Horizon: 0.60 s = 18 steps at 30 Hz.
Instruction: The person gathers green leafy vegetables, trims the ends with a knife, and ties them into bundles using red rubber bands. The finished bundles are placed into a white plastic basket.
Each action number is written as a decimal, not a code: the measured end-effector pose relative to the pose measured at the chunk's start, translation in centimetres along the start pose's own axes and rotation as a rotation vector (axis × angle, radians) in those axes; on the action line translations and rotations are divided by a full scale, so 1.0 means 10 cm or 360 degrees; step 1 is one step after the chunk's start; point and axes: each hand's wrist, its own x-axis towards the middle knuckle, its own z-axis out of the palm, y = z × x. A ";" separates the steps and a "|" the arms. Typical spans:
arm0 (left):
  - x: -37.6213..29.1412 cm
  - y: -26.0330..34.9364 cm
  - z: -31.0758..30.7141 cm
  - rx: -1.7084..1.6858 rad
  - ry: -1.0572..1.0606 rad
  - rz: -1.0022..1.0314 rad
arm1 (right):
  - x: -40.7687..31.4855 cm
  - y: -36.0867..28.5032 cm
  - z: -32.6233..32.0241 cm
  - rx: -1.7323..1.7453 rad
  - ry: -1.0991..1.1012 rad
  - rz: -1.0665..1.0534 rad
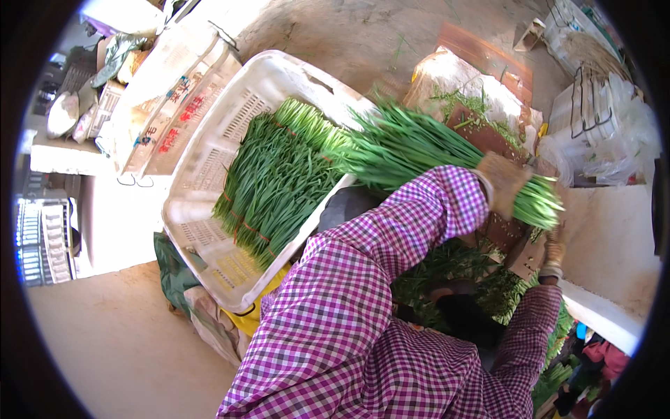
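Note:
Gloved in tan, my left hand [503, 184] grips a thick bundle of green garlic chives [413, 144], near its pale stem ends. The leaves spread left to the rim of a white plastic crate [175, 201]. Tied chive bundles [285, 180] with orange-red bands lie inside the crate in rows. My right hand [555, 249], gloved too, is just below the pale stem ends; its fingers are partly hidden, and whether it holds anything cannot be told. Below the held bundle is a brown board [505, 230] strewn with small cuttings.
A white sack [445, 70] with green scraps lies beyond the board. More loose chives [445, 267] lie below my arms. White lidded containers [602, 112] and clear plastic bags [636, 136] stand at right. Stacked crates [172, 105] stand left, a green bag [175, 272] beside the white crate.

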 end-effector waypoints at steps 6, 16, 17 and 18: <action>-0.23 0.78 -0.21 -0.1362 0.0494 0.0554 | -0.11 -0.50 -0.65 0.0515 0.0545 -0.0276; -1.74 -0.11 -1.30 -0.3148 0.0633 0.0865 | -2.95 -0.82 1.48 0.0075 -0.1633 -0.0205; -2.10 -0.30 -1.58 -0.3006 0.0756 0.0887 | -3.20 -0.92 1.68 -0.0416 -0.1678 -0.0281; -2.55 -0.49 -1.85 -0.2841 0.1027 0.0866 | -3.43 -1.06 1.92 -0.0892 -0.1787 -0.0367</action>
